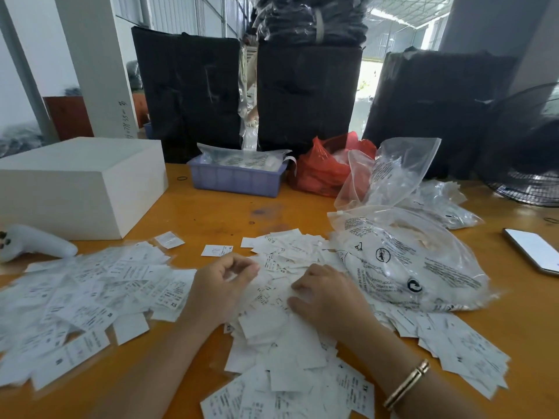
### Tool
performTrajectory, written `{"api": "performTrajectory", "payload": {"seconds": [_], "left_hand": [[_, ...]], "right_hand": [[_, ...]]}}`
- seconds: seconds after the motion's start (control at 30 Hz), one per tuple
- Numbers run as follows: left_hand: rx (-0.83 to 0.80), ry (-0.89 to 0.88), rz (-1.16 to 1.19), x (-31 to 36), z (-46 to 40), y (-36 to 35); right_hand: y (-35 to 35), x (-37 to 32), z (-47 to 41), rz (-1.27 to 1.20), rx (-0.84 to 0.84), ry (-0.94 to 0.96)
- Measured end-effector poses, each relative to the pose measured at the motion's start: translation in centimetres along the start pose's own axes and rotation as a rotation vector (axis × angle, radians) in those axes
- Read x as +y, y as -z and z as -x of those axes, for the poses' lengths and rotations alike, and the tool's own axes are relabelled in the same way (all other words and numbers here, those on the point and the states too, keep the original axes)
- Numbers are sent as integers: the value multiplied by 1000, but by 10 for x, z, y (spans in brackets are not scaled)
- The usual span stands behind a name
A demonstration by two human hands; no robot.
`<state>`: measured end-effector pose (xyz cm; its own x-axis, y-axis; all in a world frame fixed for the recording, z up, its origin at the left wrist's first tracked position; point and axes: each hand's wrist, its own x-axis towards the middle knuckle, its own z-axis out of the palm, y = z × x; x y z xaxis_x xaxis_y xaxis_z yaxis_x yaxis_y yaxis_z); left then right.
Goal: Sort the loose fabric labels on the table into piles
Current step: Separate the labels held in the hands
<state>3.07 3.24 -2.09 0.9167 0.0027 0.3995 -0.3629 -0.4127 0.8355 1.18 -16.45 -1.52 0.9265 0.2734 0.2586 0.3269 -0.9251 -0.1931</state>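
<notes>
i see the sorting is only partly done: one spread of fabric labels (90,297) lies left on the tabletop (211,213), a big mixed heap (281,343) remains. my left hand (220,285) is curled, maybe pinching a label, i cannot tell; my right hand (326,294) presses the heap with loosely bent fingers.

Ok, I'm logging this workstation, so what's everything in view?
fabric labels: many, white, heaped on the near table
table: one, orange
foam box: one, white, far left
controller: one, white, left edge
tray: one, lilac, far centre
red bag: one, beside the tray
clear bags: several, right
phone: one, right edge
fan: one, black, far right
black bundles: three, behind the table
bracelet: one, gold, right wrist
left hand: curled, over the labels
right hand: on the labels
</notes>
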Motion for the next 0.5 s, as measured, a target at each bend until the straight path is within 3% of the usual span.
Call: {"api": "performTrajectory", "payload": {"seconds": [0.27,0.5], "left_hand": [[17,78,112,2,0,2],[-30,94,184,8,4,2]], "right_hand": [[4,-9,3,211,-54,35],[4,-17,5,81,138,-1]]}}
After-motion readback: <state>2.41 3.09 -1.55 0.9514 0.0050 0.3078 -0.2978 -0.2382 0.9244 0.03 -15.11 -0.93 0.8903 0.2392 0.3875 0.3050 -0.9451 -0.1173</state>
